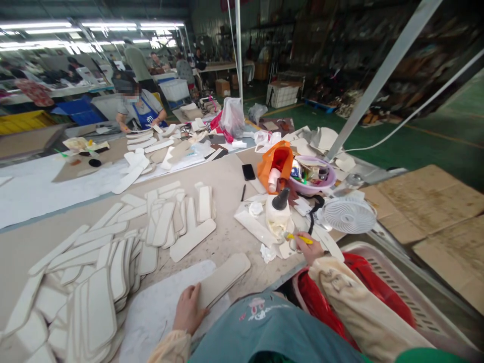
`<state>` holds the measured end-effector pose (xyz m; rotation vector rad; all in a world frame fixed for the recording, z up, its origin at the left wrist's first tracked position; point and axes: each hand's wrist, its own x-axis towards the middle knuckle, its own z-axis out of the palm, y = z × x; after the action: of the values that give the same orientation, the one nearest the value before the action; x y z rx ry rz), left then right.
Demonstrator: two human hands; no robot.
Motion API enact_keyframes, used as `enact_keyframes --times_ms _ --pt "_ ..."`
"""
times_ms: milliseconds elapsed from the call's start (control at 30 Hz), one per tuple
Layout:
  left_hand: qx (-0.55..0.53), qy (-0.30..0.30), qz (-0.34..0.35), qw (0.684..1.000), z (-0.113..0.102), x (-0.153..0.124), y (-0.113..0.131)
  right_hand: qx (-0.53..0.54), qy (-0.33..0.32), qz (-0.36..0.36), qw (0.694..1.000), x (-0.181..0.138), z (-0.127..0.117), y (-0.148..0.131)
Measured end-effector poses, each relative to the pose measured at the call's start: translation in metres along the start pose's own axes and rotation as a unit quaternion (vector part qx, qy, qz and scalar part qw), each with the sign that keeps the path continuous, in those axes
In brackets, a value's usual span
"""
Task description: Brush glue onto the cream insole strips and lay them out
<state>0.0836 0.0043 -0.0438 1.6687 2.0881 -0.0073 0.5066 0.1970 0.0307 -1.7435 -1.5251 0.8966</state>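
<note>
My right hand [308, 248] grips a small yellow-handled brush [300, 238]. The brush's tip is at the lower front of a cream plastic bottle [278, 217] with a black conical nozzle; whether it touches glue inside I cannot tell. My left hand [188, 308] is closed round the near end of a short stack of long, round-cornered off-white pieces [227, 275], fingertips on top. That stack lies on a white sheet [155, 307] at the table's near edge. Many similar loose pieces [96, 307] are heaped to the left.
A white fan [350, 216], a lilac basin [315, 184] of odds and ends and an orange bag [274, 164] stand at the right. A phone [248, 172] lies behind. Below my right arm is a red-lined basket [378, 272]. A co-worker [141, 108] sits across the table.
</note>
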Motion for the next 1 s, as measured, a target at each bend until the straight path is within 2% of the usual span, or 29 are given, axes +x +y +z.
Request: enact_keyframes --times_ms 267,433,600,700,1000 --pt "0.018 0.006 -0.027 0.999 -0.002 -0.009 0.008 -0.102 -0.065 -0.031 0.992 0.033 0.024 0.003" --pt "0.008 0.022 -0.055 0.998 0.005 -0.014 0.008 -0.127 -0.09 -0.038 0.987 0.046 0.031 0.006" --pt "-0.04 0.042 -0.072 0.996 0.014 -0.02 0.003 -0.098 -0.102 -0.014 0.99 0.05 0.018 0.006" --pt "-0.043 0.04 -0.084 0.995 0.016 -0.024 0.001 -0.069 -0.085 -0.006 0.994 0.045 0.01 0.008" --pt "-0.054 0.039 -0.106 0.992 0.004 -0.033 0.007 0.034 -0.049 0.057 0.997 0.025 0.006 0.017"
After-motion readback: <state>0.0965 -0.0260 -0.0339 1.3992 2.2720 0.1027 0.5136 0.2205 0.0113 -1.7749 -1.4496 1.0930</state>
